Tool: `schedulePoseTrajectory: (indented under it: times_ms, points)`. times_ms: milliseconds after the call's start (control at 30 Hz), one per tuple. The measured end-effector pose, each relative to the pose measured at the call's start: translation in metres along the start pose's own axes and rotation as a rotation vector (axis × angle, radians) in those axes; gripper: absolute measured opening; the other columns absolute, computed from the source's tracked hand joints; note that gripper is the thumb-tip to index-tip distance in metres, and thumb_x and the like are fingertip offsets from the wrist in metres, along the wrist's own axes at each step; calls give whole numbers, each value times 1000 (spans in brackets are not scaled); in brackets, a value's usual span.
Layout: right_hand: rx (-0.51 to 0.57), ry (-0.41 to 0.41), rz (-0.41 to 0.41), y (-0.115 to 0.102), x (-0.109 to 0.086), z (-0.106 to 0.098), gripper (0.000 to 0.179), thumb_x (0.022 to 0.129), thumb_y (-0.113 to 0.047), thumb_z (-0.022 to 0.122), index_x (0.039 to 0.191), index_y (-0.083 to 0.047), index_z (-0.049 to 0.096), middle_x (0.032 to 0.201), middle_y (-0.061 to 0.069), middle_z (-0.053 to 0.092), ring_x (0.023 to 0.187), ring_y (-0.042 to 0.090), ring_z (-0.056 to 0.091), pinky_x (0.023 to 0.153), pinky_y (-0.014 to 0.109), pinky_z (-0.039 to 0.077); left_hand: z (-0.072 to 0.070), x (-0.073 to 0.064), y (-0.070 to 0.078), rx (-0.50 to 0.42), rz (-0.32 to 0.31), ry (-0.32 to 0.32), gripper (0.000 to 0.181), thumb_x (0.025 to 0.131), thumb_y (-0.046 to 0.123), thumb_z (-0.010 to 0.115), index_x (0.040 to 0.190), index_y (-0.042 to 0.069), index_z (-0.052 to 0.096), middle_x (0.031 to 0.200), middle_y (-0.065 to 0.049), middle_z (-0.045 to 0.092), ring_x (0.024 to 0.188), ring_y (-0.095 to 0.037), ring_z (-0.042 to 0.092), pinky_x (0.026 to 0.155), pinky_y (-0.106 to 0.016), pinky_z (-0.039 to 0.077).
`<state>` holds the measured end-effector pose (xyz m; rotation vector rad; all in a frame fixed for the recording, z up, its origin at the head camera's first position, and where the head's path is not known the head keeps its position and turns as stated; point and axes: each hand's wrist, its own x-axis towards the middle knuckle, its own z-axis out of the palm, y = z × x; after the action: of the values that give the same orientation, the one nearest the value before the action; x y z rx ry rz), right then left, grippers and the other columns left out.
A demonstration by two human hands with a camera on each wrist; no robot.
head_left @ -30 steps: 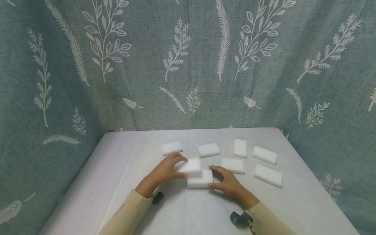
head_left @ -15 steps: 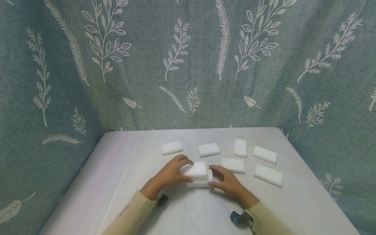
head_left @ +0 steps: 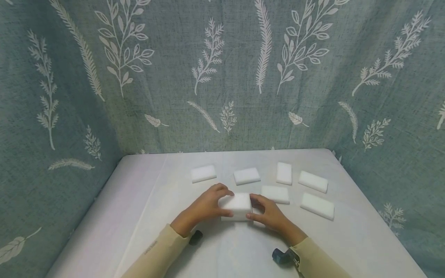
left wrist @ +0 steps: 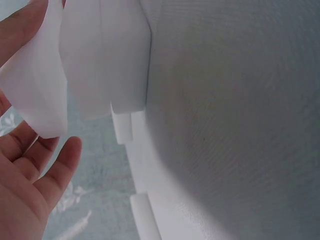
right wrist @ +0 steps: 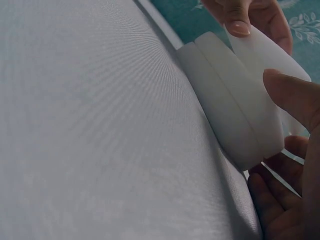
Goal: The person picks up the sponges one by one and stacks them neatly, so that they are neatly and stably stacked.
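My left hand (head_left: 210, 202) pinches a white sponge block (left wrist: 37, 75) by its left end, thumb on the near side and fingers on the far side. The held block is tilted, close over a stack of two like sponge blocks (right wrist: 225, 95), whose seam shows in both wrist views. From above, the held block covers most of the stack (head_left: 235, 217). At the stack's right end, my right hand (head_left: 267, 212) curls its thumb and fingers round the sides. In the right wrist view, the right thumb (right wrist: 290, 95) overlaps the upper blocks.
Several more white sponge blocks lie flat on the white-covered table (head_left: 167, 247): one at back left (head_left: 203, 173), one at back centre (head_left: 247, 176), the others toward the right (head_left: 318, 205). A blue-green leaf-patterned cloth (head_left: 222, 77) surrounds the table's back and sides.
My left hand has moved to the right and slightly toward me, bringing its sponge block over the stack. My right hand has stayed at the stack's right end.
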<state>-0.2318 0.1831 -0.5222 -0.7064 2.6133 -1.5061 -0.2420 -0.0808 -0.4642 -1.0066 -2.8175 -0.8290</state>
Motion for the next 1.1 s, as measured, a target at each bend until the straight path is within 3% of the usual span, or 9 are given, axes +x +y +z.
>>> schedulePoseTrajectory:
  times_ms: [433,700,1100]
  points:
    - [24,-5,54,-4,0,-1,76,79,-36,82,140,-6,48,138,11,53,125,28,52,105,43,40,5,1,4,8,-13,-20,57,73,43,84,121,20,64,118,4,54,109,-14,51,95,-37,46]
    - [69,-9,54,-5,0,-2,75,78,-31,82,140,-6,48,137,11,54,124,27,53,104,40,40,5,2,4,3,-2,-20,57,73,42,85,121,20,65,116,5,54,107,-13,51,94,-36,47]
    - [48,2,18,-5,1,-3,72,77,-29,84,136,-3,51,135,12,56,121,28,56,102,39,42,4,1,4,25,39,-20,56,72,34,87,121,18,65,119,2,54,111,-16,51,96,-37,46]
